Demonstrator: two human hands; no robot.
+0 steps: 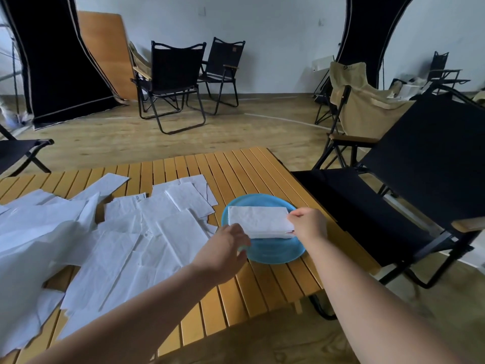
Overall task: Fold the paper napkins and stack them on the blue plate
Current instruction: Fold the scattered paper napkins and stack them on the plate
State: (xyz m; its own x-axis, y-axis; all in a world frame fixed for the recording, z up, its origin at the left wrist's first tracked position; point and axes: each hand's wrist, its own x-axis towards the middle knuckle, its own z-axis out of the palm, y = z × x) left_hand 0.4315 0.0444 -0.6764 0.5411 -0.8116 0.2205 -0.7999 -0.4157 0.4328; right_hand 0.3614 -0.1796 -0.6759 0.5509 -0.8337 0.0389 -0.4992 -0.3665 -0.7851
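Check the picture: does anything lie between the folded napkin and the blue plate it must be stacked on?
Nothing visible does. The folded napkin already lies on the blue plate, with the right hand at its right edge and the left hand at its left.

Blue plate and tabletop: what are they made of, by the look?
Blue plate: probably plastic or melamine; even colour, smooth, soft sheen. Could be glazed ceramic.
Tabletop: wooden slats, likely lacquered; yellow-orange tone, parallel strips with gaps between them.
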